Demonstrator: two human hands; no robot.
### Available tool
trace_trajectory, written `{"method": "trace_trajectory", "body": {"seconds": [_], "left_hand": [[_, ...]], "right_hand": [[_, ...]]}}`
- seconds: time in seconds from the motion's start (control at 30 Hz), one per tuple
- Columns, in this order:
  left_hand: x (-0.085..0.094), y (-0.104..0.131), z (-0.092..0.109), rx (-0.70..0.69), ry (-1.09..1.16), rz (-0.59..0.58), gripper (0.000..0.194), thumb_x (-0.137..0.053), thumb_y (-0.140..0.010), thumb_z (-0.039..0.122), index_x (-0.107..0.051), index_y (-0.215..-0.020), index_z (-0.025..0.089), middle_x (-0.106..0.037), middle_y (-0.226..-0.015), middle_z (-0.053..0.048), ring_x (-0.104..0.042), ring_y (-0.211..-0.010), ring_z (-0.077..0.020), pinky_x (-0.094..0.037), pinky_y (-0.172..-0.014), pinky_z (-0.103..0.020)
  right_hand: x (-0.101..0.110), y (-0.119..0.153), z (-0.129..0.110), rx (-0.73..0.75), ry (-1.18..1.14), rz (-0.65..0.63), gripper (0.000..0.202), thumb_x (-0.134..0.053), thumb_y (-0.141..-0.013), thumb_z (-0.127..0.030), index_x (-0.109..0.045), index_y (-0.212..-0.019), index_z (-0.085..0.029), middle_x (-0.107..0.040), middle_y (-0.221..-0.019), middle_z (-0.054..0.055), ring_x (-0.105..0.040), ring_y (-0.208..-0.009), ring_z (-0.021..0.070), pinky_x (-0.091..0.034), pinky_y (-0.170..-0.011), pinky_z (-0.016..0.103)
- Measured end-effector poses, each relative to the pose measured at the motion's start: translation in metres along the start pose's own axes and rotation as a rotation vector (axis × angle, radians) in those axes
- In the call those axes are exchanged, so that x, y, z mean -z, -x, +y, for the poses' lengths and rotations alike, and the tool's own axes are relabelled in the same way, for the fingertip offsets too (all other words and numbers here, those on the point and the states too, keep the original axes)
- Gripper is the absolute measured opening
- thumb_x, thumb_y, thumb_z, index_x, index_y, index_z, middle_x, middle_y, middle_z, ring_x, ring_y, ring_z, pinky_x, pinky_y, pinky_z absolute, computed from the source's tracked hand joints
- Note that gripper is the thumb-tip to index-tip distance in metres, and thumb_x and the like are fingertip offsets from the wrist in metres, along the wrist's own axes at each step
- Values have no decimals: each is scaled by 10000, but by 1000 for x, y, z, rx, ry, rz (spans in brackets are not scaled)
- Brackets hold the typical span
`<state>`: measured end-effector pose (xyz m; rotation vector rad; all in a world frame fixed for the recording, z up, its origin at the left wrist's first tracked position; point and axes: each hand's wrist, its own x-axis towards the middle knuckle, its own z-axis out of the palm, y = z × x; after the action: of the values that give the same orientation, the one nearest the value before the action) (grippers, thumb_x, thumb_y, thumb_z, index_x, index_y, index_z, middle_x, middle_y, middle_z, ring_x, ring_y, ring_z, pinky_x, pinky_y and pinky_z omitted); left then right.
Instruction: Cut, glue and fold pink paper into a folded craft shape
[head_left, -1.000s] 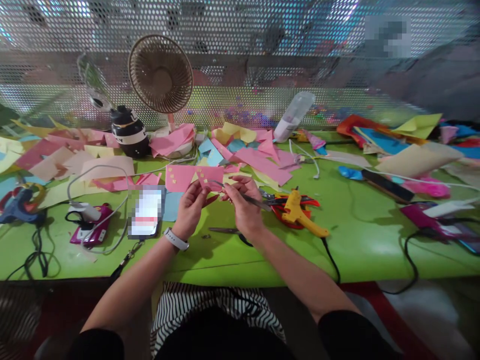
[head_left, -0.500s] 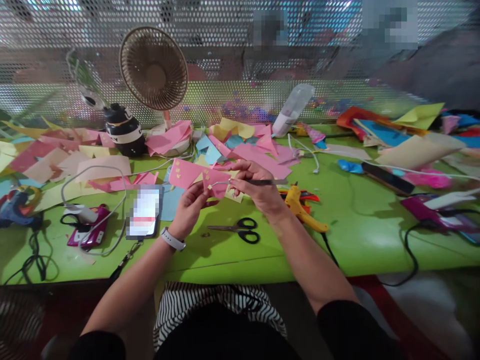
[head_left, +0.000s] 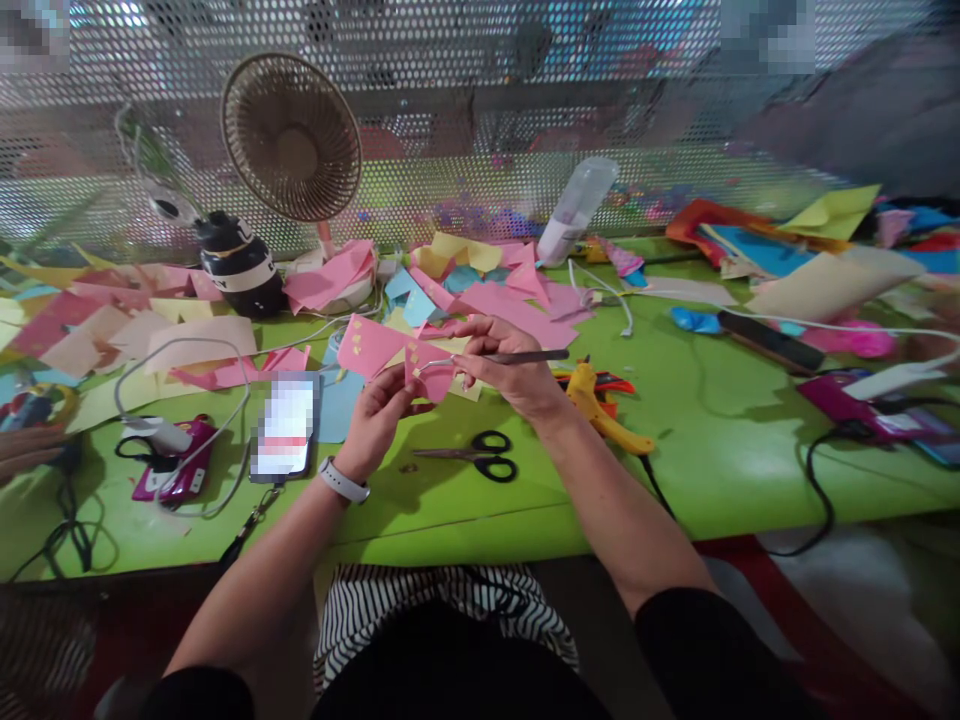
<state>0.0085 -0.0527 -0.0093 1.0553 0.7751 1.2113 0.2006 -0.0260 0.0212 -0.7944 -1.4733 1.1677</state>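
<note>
Pinched in my left hand (head_left: pixel 381 410) is a folded piece of pink paper (head_left: pixel 371 345) with small yellow pieces on its surface. My right hand (head_left: pixel 504 368) is closed around a pair of dark tweezers (head_left: pixel 529 356), whose thin bent tip reaches left onto the pink paper, close to my left fingertips. Whether the tip grips a yellow piece is too small to tell. Below the hands, black-handled scissors (head_left: pixel 480 455) lie on the green table (head_left: pixel 450 515). A yellow glue gun (head_left: pixel 604 412) rests just right of my right wrist.
Coloured paper sheets (head_left: pixel 525 305) spread across the back, near a fan (head_left: pixel 294 140), a black bottle (head_left: pixel 238 268) and a tilted clear bottle (head_left: pixel 577 212). A phone (head_left: pixel 283 425) and a purple device (head_left: pixel 180 465) with cables lie left. Another person's hand (head_left: pixel 30 450) shows at the left edge.
The tweezer tip has shifted slightly up and left on the pink paper. Another person's hand has come in at the left edge. The whole view has shifted a little.
</note>
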Motion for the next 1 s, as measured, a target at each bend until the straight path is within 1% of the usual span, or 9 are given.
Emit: {"method": "trace_trajectory", "body": {"seconds": [0.23,0.47,0.67,0.83,1.0], "left_hand": [[0,0,-1,-1,-18,9,330,-737,-797,357,-694,-1077,186,-688,-897,-32,-661,-824,-159,-610,-803,-355],[2,0,-1,0,-34,6,305,-727,-811,335,-703,-1076,186,-676,-863,-27,-655,-772,-138,-606,-777,-320],[1,1,0,-5,-12,-17,277,-735,-806,328,-715,-1051,198,-668,-851,-14,-652,-763,-121,-600,-738,-271],[2,1,-1,-4,-29,-14,285,-725,-814,328,-710,-1061,188,-677,-840,-23,-655,-765,-132,-600,-760,-294],[1,1,-1,-8,-27,-15,311,-739,-807,349,-698,-1072,190,-701,-932,-40,-681,-799,-147,-603,-784,-310]], "right_hand": [[-1,-1,-2,-13,-7,-5,343,-762,-770,-341,-626,-1043,-183,-624,-644,-56,-625,-559,106,-558,-567,251],[0,-1,-2,-20,1,-1,372,-771,-754,-365,-628,-1041,-178,-624,-656,-47,-629,-563,114,-562,-557,258],[0,-1,-5,-11,27,-5,335,-767,-758,-321,-627,-1027,-181,-627,-646,-52,-621,-537,105,-534,-552,245],[0,-1,-5,-17,41,-5,343,-760,-764,-323,-625,-1043,-178,-632,-658,-52,-621,-547,107,-534,-568,251],[-1,1,-3,-6,55,1,348,-750,-776,-339,-624,-1060,-182,-639,-662,-49,-622,-547,110,-541,-559,255]]}}
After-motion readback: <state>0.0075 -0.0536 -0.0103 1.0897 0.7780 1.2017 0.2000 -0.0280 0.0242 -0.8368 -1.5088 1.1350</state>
